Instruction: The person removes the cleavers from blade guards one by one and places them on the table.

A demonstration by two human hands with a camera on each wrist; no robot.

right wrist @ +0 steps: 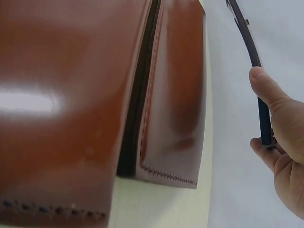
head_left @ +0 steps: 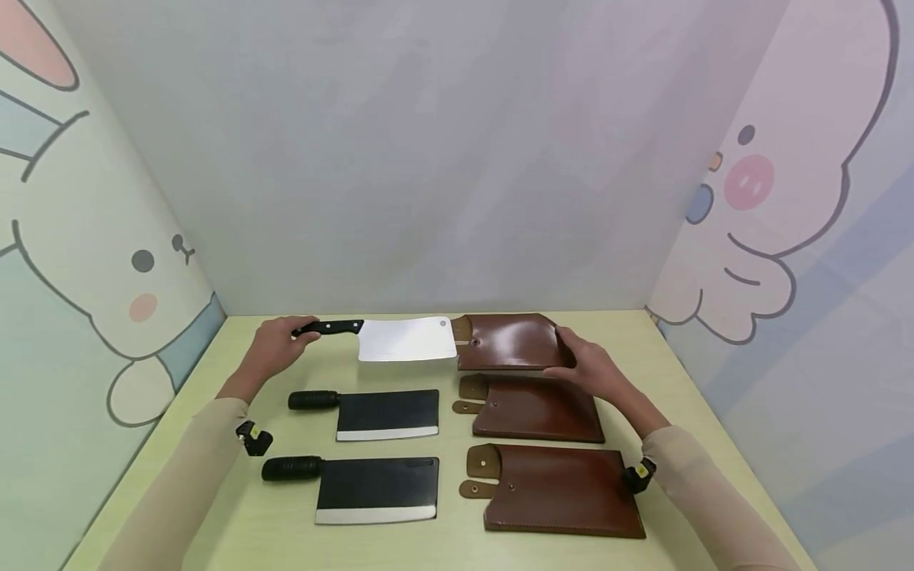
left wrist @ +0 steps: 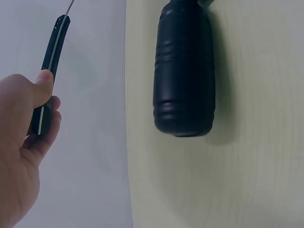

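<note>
My left hand (head_left: 274,345) pinches the black riveted handle (head_left: 332,327) of a cleaver, whose shiny blade (head_left: 407,339) points right. In the left wrist view, thumb and fingers close round the handle's end. At the right, my right hand (head_left: 589,363) grips the closed end of a brown leather sheath (head_left: 510,341). The blade's tip meets the sheath's left opening beside its tan flap; whether it is inside cannot be told. Seen edge-on in the right wrist view, the held sheath (right wrist: 261,95) sits between thumb and fingers. Both held things are raised above the table.
Two dark-bladed cleavers (head_left: 388,415) (head_left: 378,490) with black handles lie on the left of the pale table (head_left: 236,547). Right of them lie two more brown sheaths (head_left: 543,408) (head_left: 571,488), flaps toward the cleavers. A grey wall (head_left: 428,159) stands behind the table, with cartoon-printed walls at both sides.
</note>
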